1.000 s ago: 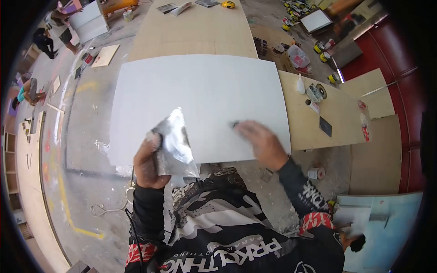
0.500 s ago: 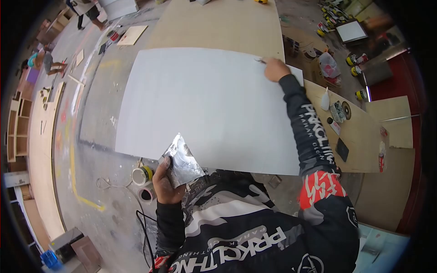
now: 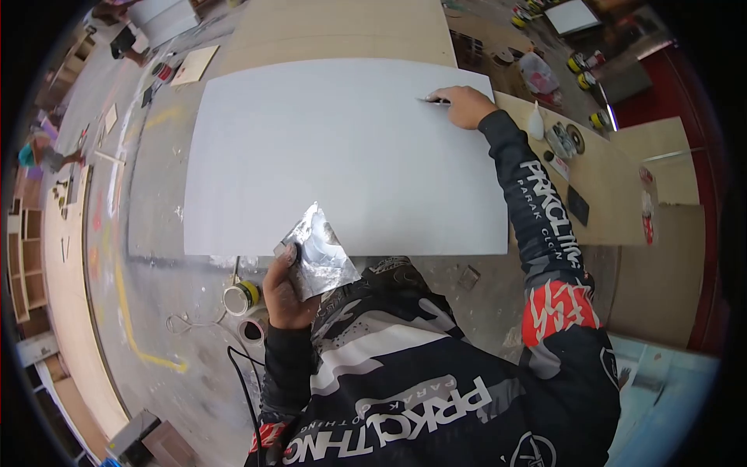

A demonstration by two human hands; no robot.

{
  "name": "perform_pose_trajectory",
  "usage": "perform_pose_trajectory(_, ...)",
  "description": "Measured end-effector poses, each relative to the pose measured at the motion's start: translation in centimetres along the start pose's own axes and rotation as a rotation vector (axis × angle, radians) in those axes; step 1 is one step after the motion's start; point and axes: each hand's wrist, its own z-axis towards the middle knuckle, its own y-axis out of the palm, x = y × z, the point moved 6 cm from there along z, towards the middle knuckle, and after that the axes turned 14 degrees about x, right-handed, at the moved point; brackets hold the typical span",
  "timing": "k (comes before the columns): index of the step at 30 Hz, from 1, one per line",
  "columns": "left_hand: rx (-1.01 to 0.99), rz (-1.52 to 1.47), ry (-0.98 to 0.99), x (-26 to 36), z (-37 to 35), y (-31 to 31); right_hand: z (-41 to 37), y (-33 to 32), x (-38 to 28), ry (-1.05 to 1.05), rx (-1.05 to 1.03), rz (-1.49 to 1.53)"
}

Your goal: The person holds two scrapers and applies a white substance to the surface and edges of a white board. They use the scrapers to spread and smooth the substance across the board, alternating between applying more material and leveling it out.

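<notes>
Fingers point(image 3: 450, 96) of the right hand point(image 3: 465, 105) are being pinched on a possible blade point(image 3: 429, 100) at the panel's point(image 3: 342, 156) far corner, foil point(image 3: 315, 253) being clutched in the left hand point(image 3: 282, 294); a gouge is being risked by any slip.

In the right hand point(image 3: 465, 105), the tool point(image 3: 430, 100) shows only a thin tip past the fingers, too small to ID. The left hand point(image 3: 284, 292) covers the lower corner of the shiny metal sheet point(image 3: 315, 257); can't tell what the grey smear on it is. The white board point(image 3: 342, 156) has its near edge partly behind that sheet and the torso. The floor cans point(image 3: 240, 298) are half behind the left forearm. The clutter point(image 3: 562, 140) on the plywood bench point(image 3: 342, 31) is too small to name, and the bench's far end is cut by the top edge. The person point(image 3: 37, 156) at the left rim is tiny and blurred.
</notes>
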Motion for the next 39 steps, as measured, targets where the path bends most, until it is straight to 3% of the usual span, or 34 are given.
perform_pose_trajectory(8, -0.141, 0.074, -0.165, -0.8, -2.5, -1.6, -12.8, -0.5, -5.3, 0.062, -0.002, 0.096)
perform_pose_trajectory(17, -0.231, 0.117, -0.312, -1.2, -4.2, -3.8, -25.9, -1.5, -13.9, 0.068, 0.168, 0.164)
perform_pose_trajectory(19, -0.183, 0.113, -0.355, -1.5, -4.3, -4.6, -28.5, -0.5, -14.9, 0.189, -0.094, -0.008)
perform_pose_trajectory(21, -0.192, 0.122, -0.385, -1.4, -4.9, -5.4, -32.2, 2.3, -15.5, 0.200, -0.145, 0.019)
perform_pose_trajectory(24, -0.137, 0.168, -0.370, -1.7, -4.6, -6.4, -33.4, 0.8, -18.4, 0.210, 0.276, 0.376)
perform_pose_trajectory(25, -0.192, 0.250, -0.270, -2.0, -3.6, -7.4, -32.5, -1.1, -20.5, 0.202, 0.416, 0.493)
perform_pose_trajectory(27, -0.562, 0.744, 0.489, -2.1, -2.2, -9.7, -31.1, -3.1, -23.9, 0.172, 0.570, 0.581)
perform_pose_trajectory(28, -0.643, 0.801, 0.655, -2.5, -2.2, -10.1, -30.8, -3.6, -25.5, 0.096, 0.624, 0.619)
perform_pose_trajectory(30, -0.411, 0.418, -0.171, -3.6, -3.1, -6.9, -29.7, -3.9, -27.7, -0.081, 0.659, 0.670)
perform_pose_trajectory(31, -0.505, 0.609, 0.194, -1.6, -5.1, -4.9, -29.5, -3.6, -28.8, -0.094, 0.571, 0.671)
perform_pose_trajectory(33, -0.473, 0.480, -0.033, -1.3, -4.3, -3.3, -29.3, -2.8, -28.1, -0.043, 0.491, 0.635)
perform_pose_trajectory(34, -0.327, 0.130, -0.593, -1.9, -3.3, -2.6, -28.8, -2.5, -26.5, 0.064, 0.334, 0.594)
perform_pose_trajectory(35, -0.142, 0.117, -0.474, -0.2, -4.4, -0.4, -28.8, -1.4, -24.8, -0.043, 0.251, 0.511)
perform_pose_trajectory(36, -0.229, 0.127, -0.329, 1.4, -5.2, 1.8, -29.2, 0.4, -23.3, -0.144, 0.172, 0.428)
perform_pose_trajectory(37, -0.483, 0.047, -0.175, 2.6, -4.7, 2.8, -29.3, 1.3, -22.1, -0.152, 0.177, 0.438)
perform_pose_trajectory(39, -0.418, 0.452, 0.436, 3.8, -4.8, 3.7, -29.6, 2.4, -18.5, 0.282, 0.073, 0.868)
